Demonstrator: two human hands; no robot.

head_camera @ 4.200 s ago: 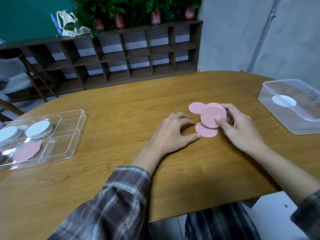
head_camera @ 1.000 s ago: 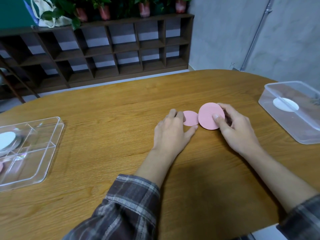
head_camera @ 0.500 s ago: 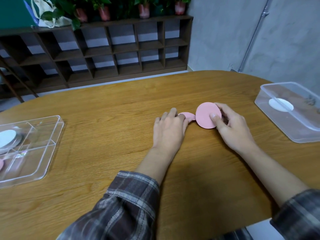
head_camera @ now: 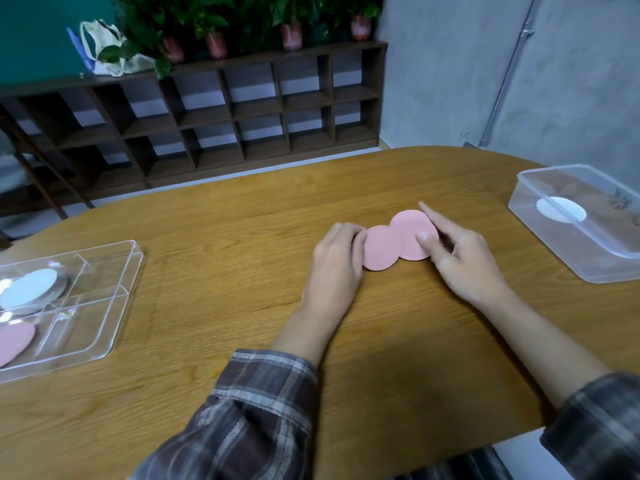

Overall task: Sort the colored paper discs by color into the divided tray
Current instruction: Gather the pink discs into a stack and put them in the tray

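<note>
Two pink paper discs stand tilted up off the wooden table at its middle. My left hand (head_camera: 335, 264) holds the left pink disc (head_camera: 380, 249) by its left edge, fingers curled behind it. My right hand (head_camera: 460, 259) pinches the right pink disc (head_camera: 408, 230), thumb on its face and fingers behind; that disc may be a small stack. The two discs overlap slightly. The clear divided tray (head_camera: 114, 306) lies at the far left, with white discs (head_camera: 29, 289) in a back compartment and a pink disc (head_camera: 14, 341) in a front one.
A clear plastic box (head_camera: 588, 268) at the right table edge holds a white disc (head_camera: 561, 209). Behind the table stands a dark cubby shelf (head_camera: 221, 123) with potted plants and a cloth bag on top. The table's near edge curves past my right forearm.
My left hand has lifted the small pink disc from flat on the table up onto its edge beside the one my right hand holds. The view shifted slightly.
</note>
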